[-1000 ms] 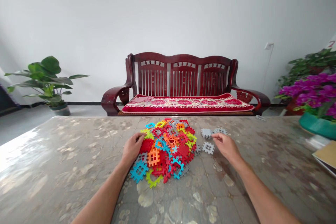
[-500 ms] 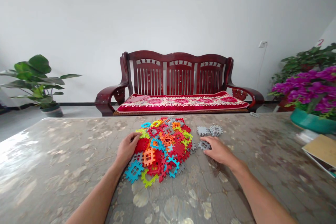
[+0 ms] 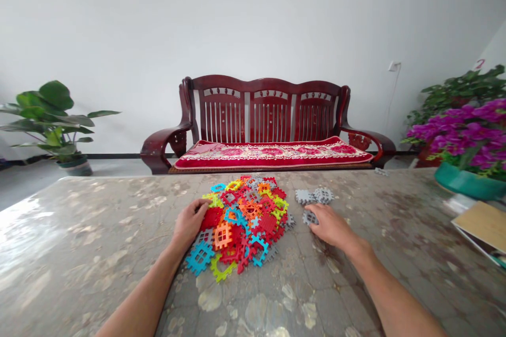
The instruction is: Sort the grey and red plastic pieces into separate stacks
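Note:
A heap of interlocking plastic building tiles [image 3: 239, 221] in red, orange, blue, lime and grey lies on the table before me. At its left edge rests my left hand [image 3: 192, 221], fingers loosely bent with a gap at the thumb, beside a red tile [image 3: 212, 218] and touching the heap. My right hand [image 3: 326, 222] is to the right of the heap, its thumb and fingers closed on a grey window tile [image 3: 310, 217]. Just beyond it sit a grey tile [image 3: 303, 196] and a small stack of grey tiles [image 3: 324, 195].
The table [image 3: 106, 242] has a glossy patterned cover. Toward its right side stand a teal flower pot [image 3: 468, 181] and a tan box or book [image 3: 480, 224]. One small grey tile [image 3: 381, 171] lies at the far edge. A wooden bench [image 3: 272, 110] stands behind the table.
My right hand has closed around the grey window tile and shifted it slightly to the right, away from the heap. My left hand stays at the heap's left edge.

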Tool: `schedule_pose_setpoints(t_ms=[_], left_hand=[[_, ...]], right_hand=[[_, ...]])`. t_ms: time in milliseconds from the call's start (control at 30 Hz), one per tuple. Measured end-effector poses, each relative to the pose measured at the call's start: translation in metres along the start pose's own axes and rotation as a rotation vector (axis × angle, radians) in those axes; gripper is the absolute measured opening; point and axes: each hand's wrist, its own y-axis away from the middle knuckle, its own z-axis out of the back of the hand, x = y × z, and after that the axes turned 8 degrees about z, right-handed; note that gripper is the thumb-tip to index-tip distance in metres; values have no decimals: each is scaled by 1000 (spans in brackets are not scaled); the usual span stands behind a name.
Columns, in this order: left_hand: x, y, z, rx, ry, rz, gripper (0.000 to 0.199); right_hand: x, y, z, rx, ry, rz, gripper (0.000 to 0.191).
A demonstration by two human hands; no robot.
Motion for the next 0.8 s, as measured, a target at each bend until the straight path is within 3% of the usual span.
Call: schedule_pose_setpoints(t_ms=[433,600,800], left_hand=[[0,0,0,-7,-2,12,38],[2,-1,-1,-2,12,2,37],[8,-4,-3,15,16,9,40]], right_hand=[[-9,3,-4,104,62,95,60],[-11,-5,-7,56,48,77,57],[-38,-13,10,-45,-212,31,70]])
